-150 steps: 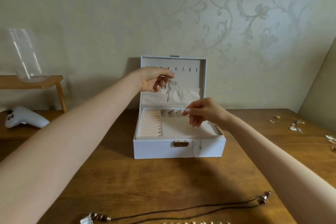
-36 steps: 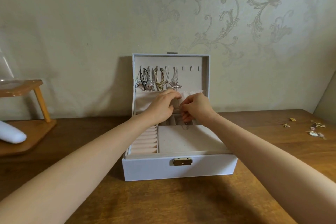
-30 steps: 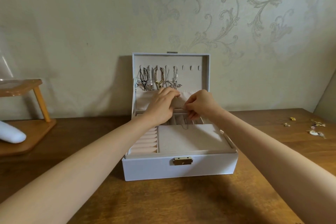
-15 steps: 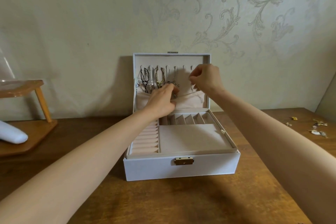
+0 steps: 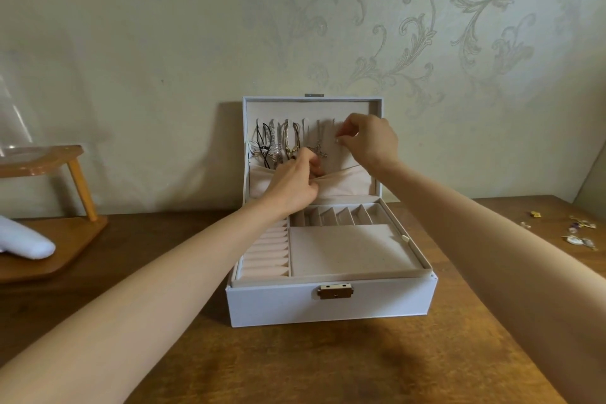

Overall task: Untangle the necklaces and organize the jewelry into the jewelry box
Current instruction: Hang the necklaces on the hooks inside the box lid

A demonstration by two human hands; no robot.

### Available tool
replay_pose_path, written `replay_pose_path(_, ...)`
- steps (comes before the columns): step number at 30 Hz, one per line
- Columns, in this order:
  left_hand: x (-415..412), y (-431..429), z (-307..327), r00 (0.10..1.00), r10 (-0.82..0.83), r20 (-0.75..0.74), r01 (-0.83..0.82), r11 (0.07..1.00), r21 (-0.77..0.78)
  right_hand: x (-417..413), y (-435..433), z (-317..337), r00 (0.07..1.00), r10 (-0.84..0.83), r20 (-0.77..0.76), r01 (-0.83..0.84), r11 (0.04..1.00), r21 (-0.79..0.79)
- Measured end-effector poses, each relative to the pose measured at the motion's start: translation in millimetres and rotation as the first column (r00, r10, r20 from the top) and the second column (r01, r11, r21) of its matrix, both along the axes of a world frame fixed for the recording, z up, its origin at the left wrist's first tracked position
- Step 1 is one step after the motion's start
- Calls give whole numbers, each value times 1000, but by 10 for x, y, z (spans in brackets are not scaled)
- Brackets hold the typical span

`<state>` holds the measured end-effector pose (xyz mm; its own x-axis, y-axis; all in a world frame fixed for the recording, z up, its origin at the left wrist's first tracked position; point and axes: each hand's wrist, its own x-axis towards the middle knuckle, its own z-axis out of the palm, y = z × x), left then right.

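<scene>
Reaching into an open white jewelry box (image 5: pixel 331 305) at the centre of the frame, a person works with both bare hands at its upright lid (image 5: pixel 311 106). The right hand (image 5: pixel 370 141), raised to the row of hooks in the upper right of the lid, has thumb and forefinger pinched on the fine chain of a silver necklace (image 5: pixel 319 149), whose pendant hangs just left of the fingertips. The left hand (image 5: pixel 292 184), lower and to the left, has its fingers curled over the top edge of the fabric pocket (image 5: pixel 347 180) that runs across the lid's lower half, gripping it. Several more necklaces (image 5: pixel 278 147), dark, gold and silver, hang side by side on the hooks at the lid's left. In the tray below, ring rolls (image 5: pixel 267 249) fill the left side, small dividers (image 5: pixel 337 215) line the back, and a flat compartment (image 5: pixel 347 249) takes up the rest. A brass latch (image 5: pixel 335 291) sits on the front wall. The box stands on a wooden table (image 5: pixel 328 367). Loose small jewelry pieces (image 5: pixel 577 234) lie well apart at the right edge of the frame. At the left edge are a wooden stand (image 5: pixel 52 239), a white object (image 5: pixel 23 243) resting on its base, and a clear glass vessel (image 5: pixel 13 115) on its top shelf.
</scene>
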<state>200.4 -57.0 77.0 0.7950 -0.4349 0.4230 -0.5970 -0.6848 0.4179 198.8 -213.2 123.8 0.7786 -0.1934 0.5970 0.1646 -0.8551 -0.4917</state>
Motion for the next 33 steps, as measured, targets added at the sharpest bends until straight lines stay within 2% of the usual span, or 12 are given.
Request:
replay_pose_path(7,-36,-5,26,1000,-12,8,13,1000,-24,-53,-63,-184,986,-53,-158,26,984,-174)
replay_pose_path(11,-45,14,57,999,-8,40,9,1000,-25,-80,-84,-188,979,-36,-199,-1,983,-184)
replay_pose_path(15,-97,50,85,999,-41,9,41,998,-53,-167,-88,-205,985,20,-174,-45,989,-142)
replay_pose_path(20,-367,178,89,996,-93,11,93,996,-18,-460,-50,-243,990,95,-106,-107,988,-108)
replay_pose_path(24,-709,303,27,993,-117,28,118,993,-2,-801,80,-339,974,181,-139,-198,973,-120)
replay_pose_path(29,-1134,498,-73,987,-151,-62,147,987,-65,-1285,215,-421,958,243,-152,-261,958,-117)
replay_pose_path(33,-1491,650,-126,979,-186,-85,174,975,-135,-1702,272,-477,940,324,-106,-334,936,-109)
